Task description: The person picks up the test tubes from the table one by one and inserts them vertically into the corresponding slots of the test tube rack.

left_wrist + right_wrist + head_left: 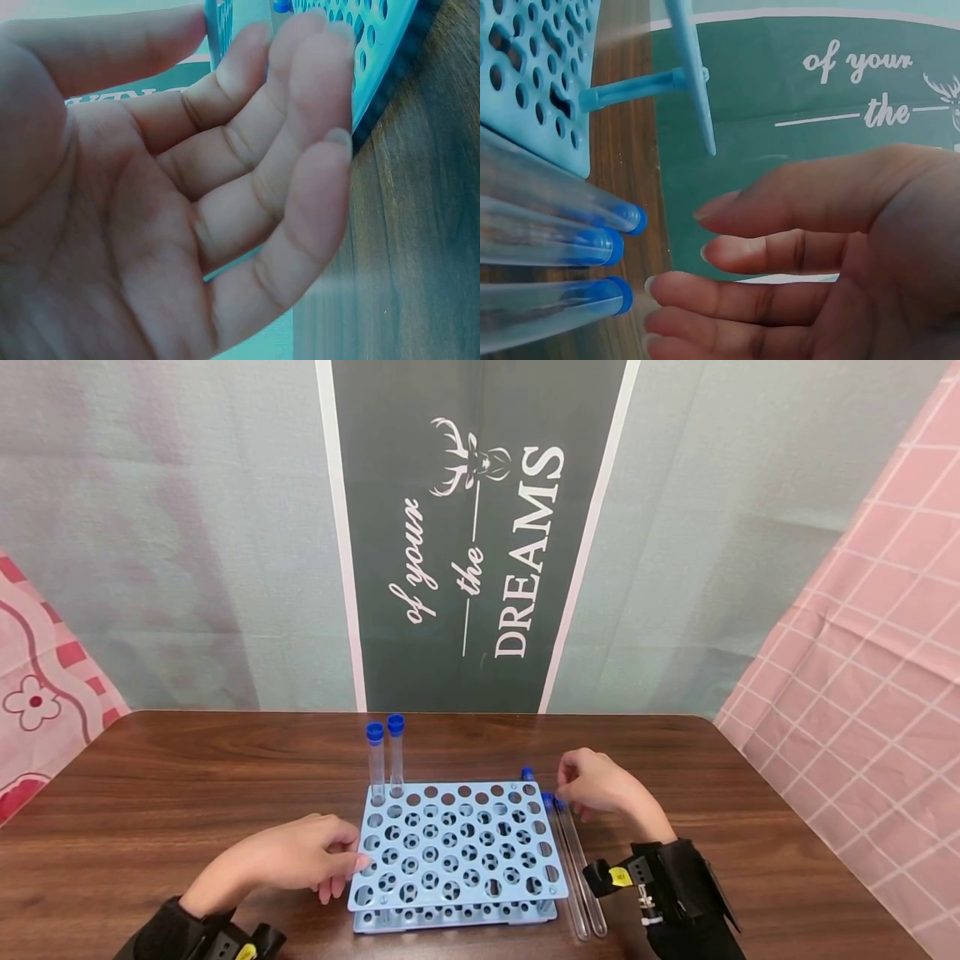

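A light-blue two-tier test tube rack (431,898) stands on the table. My left hand (296,853) holds its left edge, the thumb over the upper plate and the fingers curved beside it. Two clear test tubes with blue caps, one of them the left tube (377,764), stand upright in the rack's rear left holes. Three more capped tubes lie right of the rack, including the outermost tube (562,311). Over their capped ends hovers my right hand (596,781), fingers loosely bent and apart from the caps in the right wrist view, with nothing held.
The brown wood-grain table (187,760) extends to both sides of the rack. Behind it hangs a grey-green cloth (480,685) with white lettering. Pink checked fabric (862,693) drapes down on the right, and patterned pink fabric (33,702) on the left.
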### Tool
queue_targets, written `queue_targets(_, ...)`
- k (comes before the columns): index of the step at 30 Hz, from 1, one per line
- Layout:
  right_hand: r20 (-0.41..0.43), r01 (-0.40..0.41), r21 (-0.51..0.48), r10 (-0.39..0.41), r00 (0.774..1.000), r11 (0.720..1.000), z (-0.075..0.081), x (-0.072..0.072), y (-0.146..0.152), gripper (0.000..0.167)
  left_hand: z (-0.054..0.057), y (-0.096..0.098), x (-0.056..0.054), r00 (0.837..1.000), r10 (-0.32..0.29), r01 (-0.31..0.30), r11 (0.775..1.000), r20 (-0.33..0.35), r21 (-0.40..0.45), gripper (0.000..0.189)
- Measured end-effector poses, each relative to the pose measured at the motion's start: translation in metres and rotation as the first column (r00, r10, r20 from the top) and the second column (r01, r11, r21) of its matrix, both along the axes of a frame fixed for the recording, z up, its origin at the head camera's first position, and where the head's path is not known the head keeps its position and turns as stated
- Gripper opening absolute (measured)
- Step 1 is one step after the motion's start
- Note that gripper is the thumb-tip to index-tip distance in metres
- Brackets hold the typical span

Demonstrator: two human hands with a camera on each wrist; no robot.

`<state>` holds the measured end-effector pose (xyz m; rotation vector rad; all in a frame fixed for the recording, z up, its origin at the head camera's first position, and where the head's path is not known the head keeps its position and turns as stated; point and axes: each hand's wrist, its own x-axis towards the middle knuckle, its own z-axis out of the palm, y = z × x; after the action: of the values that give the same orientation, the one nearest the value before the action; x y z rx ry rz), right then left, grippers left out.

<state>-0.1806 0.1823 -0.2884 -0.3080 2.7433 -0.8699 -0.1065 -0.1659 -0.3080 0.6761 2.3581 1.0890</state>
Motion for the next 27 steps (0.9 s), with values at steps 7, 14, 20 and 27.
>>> queue_targets(7,0.025,0.035,0.035,-0.036,0.999,0.999,-0.005,-0.001,0.0,0.015,0.001,0.0,0.002,1.0,0.008,-0.008,1.0,0.009,0.007,0.027)
queue_targets(14,0.032,0.044,0.072,-0.046,0.998,0.996,-0.006,-0.002,0.0,0.016,0.001,0.0,0.001,1.0,0.002,-0.002,1.0,0.008,0.0,0.028)
queue_targets(20,0.059,0.058,0.106,-0.064,0.996,0.993,-0.011,-0.004,0.001,0.017,0.001,0.0,0.0,1.0,0.007,-0.007,1.0,0.015,-0.008,0.028)
queue_targets(27,0.104,0.072,0.125,-0.086,0.991,0.99,-0.015,-0.007,0.002,0.017,0.0,-0.001,0.001,1.0,0.0,0.0,1.0,-0.01,-0.005,0.029)
